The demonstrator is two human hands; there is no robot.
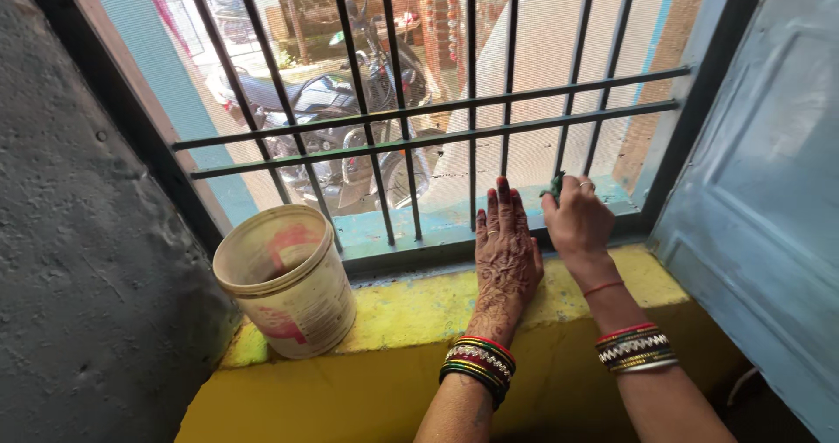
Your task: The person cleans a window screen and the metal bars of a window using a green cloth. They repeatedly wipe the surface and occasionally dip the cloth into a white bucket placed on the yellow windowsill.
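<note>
At a yellow-painted window sill (pixel 411 308), 2 bangled forearms reach up from the bottom of the frame. The left hand (pixel 505 255) lies flat, palm down, across the sill's back edge, its henna-patterned fingers (pixel 502 203) straight and close together, tips touching the dark window frame (pixel 411 251). Just beside it, the right hand (pixel 577 220) is curled, fingers pinching a small green scrubber (pixel 554 185) held against the foot of the mesh screen (pixel 542 159). To the left on the sill stands a worn cream plastic bucket (pixel 287 281), tilted slightly, near the rough grey wall (pixel 79 259). Dark metal bars (pixel 437 124) cross the opening; beyond the mesh, a parked motorcycle (pixel 336 111) stands outside in sunlight.
</note>
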